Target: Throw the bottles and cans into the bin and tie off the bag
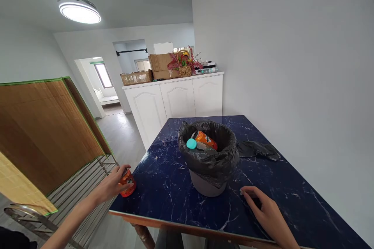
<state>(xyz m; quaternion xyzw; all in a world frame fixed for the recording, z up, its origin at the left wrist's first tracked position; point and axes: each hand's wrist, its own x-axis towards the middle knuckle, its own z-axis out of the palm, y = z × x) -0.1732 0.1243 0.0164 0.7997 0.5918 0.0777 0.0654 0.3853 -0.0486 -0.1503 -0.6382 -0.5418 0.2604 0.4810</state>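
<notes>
Because the orange can [127, 191] stands well left of the bin [207, 187], close to the left edge of the surface [163, 198], an outward nudge could tip it to the floor [124, 124]; likeliest slip, in my judgement. Bin wears a black bag [230, 159]. High inside, near its mouth: a bottle with a teal cap [191, 144], then a second orange can [206, 140]. Anything dropped carelessly on these might roll off, and a knock to the bin's rim might drag the bag loose. Right of the bin, crumpled black plastic [258, 149] lies on the surface; minor snag risk.

Hands, left to right. Left hand [113, 183], left of the bin: curved round the standing can, thumb on its near side, fingers over the top and far side. Right hand [265, 212], to the bin's near right: loosely curled, thumb and forefinger tips close together. Cannot tell whether something small sits between them.
</notes>
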